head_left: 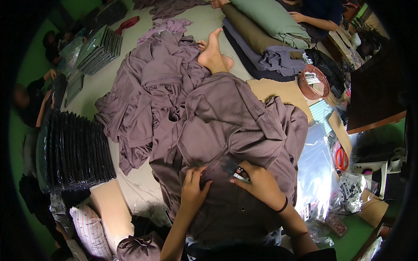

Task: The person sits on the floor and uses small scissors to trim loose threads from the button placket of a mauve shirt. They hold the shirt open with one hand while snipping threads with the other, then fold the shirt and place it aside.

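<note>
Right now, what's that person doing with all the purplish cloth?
The person has a big piece of mauve ribbed cloth spread over their lap. Their left hand rests on it, and their right hand holds a small black-and-white thing just above or against it, too blurry to name. More cloth in a similar colour lies in a crumpled heap ahead, while a stack of dark, shiny packs stands to the left.

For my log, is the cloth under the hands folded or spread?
Spread: the cloth reaches well beyond the left hand and right hand, loosely wrinkled.
</note>
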`<action>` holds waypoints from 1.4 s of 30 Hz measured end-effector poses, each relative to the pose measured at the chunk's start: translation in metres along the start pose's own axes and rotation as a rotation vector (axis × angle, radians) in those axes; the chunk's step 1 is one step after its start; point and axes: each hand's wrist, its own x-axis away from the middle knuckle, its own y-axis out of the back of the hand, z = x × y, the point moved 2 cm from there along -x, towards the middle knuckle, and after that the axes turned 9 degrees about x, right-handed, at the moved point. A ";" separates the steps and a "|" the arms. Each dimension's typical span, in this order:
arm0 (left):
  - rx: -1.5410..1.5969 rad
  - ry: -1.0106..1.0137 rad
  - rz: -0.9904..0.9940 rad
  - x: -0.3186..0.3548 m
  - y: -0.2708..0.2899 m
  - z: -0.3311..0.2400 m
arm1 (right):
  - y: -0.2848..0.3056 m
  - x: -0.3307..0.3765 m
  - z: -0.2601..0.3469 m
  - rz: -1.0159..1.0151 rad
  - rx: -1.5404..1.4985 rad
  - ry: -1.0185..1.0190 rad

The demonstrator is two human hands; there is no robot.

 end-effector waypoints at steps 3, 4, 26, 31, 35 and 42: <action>-0.071 -0.039 -0.033 0.000 -0.003 0.001 | -0.010 -0.003 0.000 0.022 0.035 0.055; -0.128 -0.090 -0.034 -0.001 -0.003 0.001 | -0.013 -0.004 -0.001 0.036 0.042 0.067; 0.362 0.199 -0.253 0.002 0.001 0.022 | -0.062 -0.007 0.018 0.091 0.168 0.164; 0.128 0.084 -0.252 0.003 0.004 0.024 | -0.065 -0.005 0.017 0.018 0.151 0.148; 0.260 0.119 -0.217 0.003 0.005 0.026 | -0.067 -0.005 0.014 -0.028 0.151 0.141; 0.517 0.341 -0.274 0.007 0.006 0.027 | -0.071 -0.010 0.014 -0.025 0.145 0.174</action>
